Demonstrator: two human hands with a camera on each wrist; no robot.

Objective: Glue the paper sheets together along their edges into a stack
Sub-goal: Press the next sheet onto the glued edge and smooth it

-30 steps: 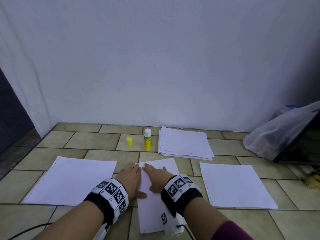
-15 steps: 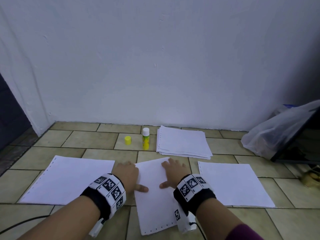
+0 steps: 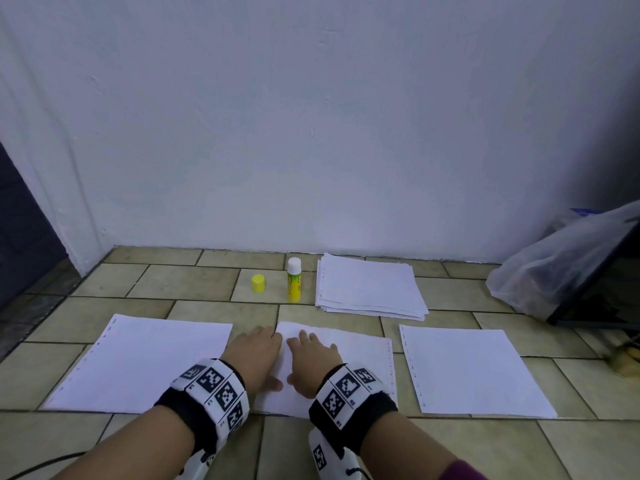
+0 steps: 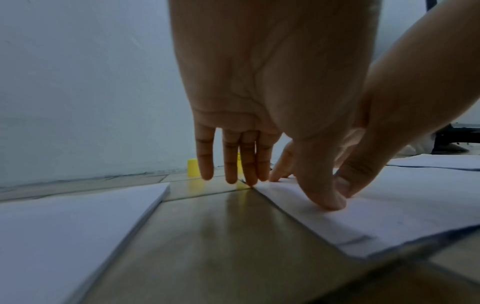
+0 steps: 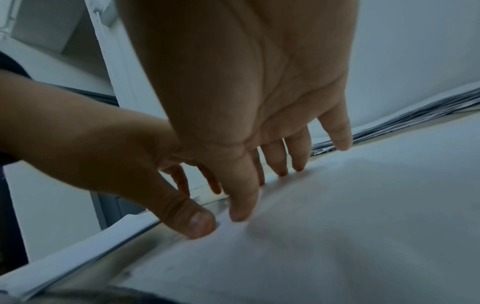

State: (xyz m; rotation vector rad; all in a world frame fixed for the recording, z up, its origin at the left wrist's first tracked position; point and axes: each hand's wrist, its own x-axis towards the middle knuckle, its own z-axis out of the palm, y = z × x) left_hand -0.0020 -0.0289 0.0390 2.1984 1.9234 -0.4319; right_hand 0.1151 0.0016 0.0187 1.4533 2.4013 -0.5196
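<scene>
A white middle sheet (image 3: 360,362) lies on the tiled floor in front of me. My left hand (image 3: 258,355) rests flat at its left edge, fingers straight, thumb on the paper (image 4: 322,201). My right hand (image 3: 311,358) presses flat on the same sheet (image 5: 337,205) just beside it. Another sheet (image 3: 145,358) lies to the left and one (image 3: 467,368) to the right. A loose pile of paper (image 3: 367,289) sits farther back. An uncapped yellow glue stick (image 3: 294,280) stands upright beside its yellow cap (image 3: 258,283).
A white wall (image 3: 311,133) closes the back of the floor area. A translucent plastic bag (image 3: 554,268) leans on a dark object at the far right. A black cable (image 3: 41,465) runs along the floor at the lower left.
The middle sheet has turned from lying lengthwise towards me to lying crosswise. My right hand moved out to the right, then came back beside the left hand at the sheet's left part.
</scene>
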